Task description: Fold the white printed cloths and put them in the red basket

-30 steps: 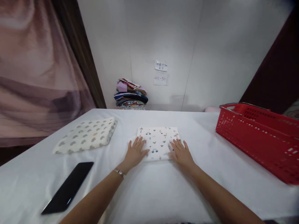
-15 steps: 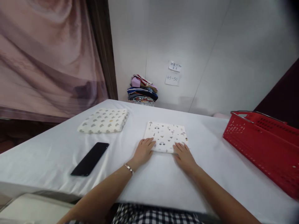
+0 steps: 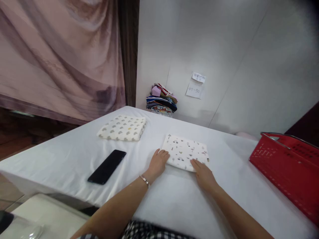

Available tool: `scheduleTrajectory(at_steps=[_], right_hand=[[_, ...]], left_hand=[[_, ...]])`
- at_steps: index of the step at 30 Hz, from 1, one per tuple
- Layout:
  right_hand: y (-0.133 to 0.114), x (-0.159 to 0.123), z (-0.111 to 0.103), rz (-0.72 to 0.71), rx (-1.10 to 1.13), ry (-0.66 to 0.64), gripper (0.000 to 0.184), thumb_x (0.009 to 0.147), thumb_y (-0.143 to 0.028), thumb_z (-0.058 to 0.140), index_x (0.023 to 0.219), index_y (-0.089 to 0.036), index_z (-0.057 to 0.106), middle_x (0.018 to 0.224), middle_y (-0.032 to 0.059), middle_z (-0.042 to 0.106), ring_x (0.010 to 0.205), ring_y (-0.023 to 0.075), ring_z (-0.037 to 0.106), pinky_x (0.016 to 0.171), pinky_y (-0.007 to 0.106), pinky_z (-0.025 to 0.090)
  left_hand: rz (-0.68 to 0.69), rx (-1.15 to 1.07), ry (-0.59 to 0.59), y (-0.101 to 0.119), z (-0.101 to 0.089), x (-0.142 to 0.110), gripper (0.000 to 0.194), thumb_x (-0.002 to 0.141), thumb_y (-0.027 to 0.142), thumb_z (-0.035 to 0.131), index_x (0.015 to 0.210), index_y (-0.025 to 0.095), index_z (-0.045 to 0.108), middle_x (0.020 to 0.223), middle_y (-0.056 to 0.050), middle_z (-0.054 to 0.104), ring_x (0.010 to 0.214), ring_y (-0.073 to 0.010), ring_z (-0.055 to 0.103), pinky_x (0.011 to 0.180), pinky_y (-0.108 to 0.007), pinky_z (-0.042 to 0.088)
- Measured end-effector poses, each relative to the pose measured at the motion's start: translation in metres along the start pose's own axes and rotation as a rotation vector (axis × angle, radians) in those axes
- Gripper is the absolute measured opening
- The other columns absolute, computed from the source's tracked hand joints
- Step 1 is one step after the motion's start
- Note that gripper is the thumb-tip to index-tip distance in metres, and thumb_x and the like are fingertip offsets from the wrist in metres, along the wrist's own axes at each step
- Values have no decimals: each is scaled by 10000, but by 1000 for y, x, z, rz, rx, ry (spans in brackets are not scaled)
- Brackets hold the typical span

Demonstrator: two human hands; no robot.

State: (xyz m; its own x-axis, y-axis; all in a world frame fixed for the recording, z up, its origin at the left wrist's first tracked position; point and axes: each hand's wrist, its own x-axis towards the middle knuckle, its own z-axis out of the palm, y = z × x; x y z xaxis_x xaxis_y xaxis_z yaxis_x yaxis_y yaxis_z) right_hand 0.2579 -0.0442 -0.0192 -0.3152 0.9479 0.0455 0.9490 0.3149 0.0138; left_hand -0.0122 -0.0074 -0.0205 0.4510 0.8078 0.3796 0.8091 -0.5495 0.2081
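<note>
A folded white cloth (image 3: 185,149) with small rainbow and palm prints lies in front of me on the table. My left hand (image 3: 159,162) rests at its near left corner, fingers extended and lightly bent against the edge. On the near right part, the fingers of my right hand (image 3: 204,174) lie stretched over the top. Both thumbs are mostly hidden. Farther left sits a second folded cloth (image 3: 123,127), cream with grey motifs. A black phone (image 3: 107,167) lies flat between that cloth and the table's near edge.
A white sheet covers the table (image 3: 174,202). At right stands a red plastic basket (image 3: 284,172) with metal handles. Behind the far edge is a stack of folded fabrics (image 3: 161,99), near paper notes (image 3: 194,90) on the wall. A pink curtain (image 3: 62,59) hangs at left.
The view has turned left, so things sit farther right in the picture. My hands stay at the printed cloth's near corners, with the left one's fingers now closer to its edge.
</note>
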Motion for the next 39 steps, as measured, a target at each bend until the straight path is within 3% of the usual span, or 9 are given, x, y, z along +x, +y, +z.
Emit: scheduleTrajectory(at_steps=[5,8,13,18,21,26,30,36,39], right_hand=[[-2,-9,-4,8,67,-118,716,710,-31,378,1410,-174,352,1477,51,282,1358,211,255,1116,413,210],[5,3,-16,-19,222,-175,626,789,-174,423,1410,-206,353,1479,34,284,1360,205,251,1115,389,214],[0,67,-38,-19,366,-110,638,880,-493,342,1439,-190,282,1512,31,185,1393,196,129,1124,374,168],[-22,145,-34,-60,219,2,613,917,-425,239,1450,-121,226,1529,56,99,1404,181,3,1128,393,58],[-26,172,-17,-43,163,-51,641,916,-472,228,1451,-120,213,1528,62,107,1404,196,17,1121,413,36],[-19,183,6,16,143,-125,666,912,-524,182,1454,-139,212,1523,46,143,1400,195,81,1114,405,61],[-19,183,2,9,154,-151,682,906,-543,180,1452,-136,217,1524,56,143,1400,204,81,1110,406,59],[-46,201,-11,-15,160,-45,657,916,-523,186,1445,-137,223,1533,83,88,1404,218,-4,1101,420,19],[-59,213,-4,-58,188,-79,641,915,-516,203,1444,-153,222,1525,77,147,1400,203,65,1098,404,55]], left_hand=[[-7,-24,-42,-1,-6,-1,424,732,-39,405,1008,205,616,1145,-44,619,1127,-200,491,1082,-477,215],[-33,-42,-53,0,-6,1,422,728,-48,397,988,206,614,1118,-46,625,1110,-198,499,1079,-490,201],[-59,-65,-42,-3,0,0,442,726,-44,408,1040,204,596,1175,-49,597,1139,-203,475,1082,-491,184],[-56,-100,-64,-7,2,-3,448,769,-12,400,1108,222,577,1227,-48,573,1192,-207,436,1086,-510,171],[-63,-109,-84,-8,2,-4,473,762,-17,393,1127,223,573,1243,-42,565,1201,-209,427,1092,-515,161],[-70,-124,-74,-8,3,-2,469,774,-17,376,1123,223,577,1241,-45,564,1198,-206,420,1087,-510,182],[-76,-131,-78,-9,5,-1,446,782,-10,376,1099,224,585,1232,-36,568,1189,-210,424,1084,-507,186],[-88,-148,-106,-8,2,0,418,795,3,382,1086,217,592,1230,-44,569,1184,-202,426,1064,-465,248],[-91,-165,-118,-7,0,1,395,813,17,375,1088,198,595,1242,-51,563,1199,-201,417,1008,-390,344]])
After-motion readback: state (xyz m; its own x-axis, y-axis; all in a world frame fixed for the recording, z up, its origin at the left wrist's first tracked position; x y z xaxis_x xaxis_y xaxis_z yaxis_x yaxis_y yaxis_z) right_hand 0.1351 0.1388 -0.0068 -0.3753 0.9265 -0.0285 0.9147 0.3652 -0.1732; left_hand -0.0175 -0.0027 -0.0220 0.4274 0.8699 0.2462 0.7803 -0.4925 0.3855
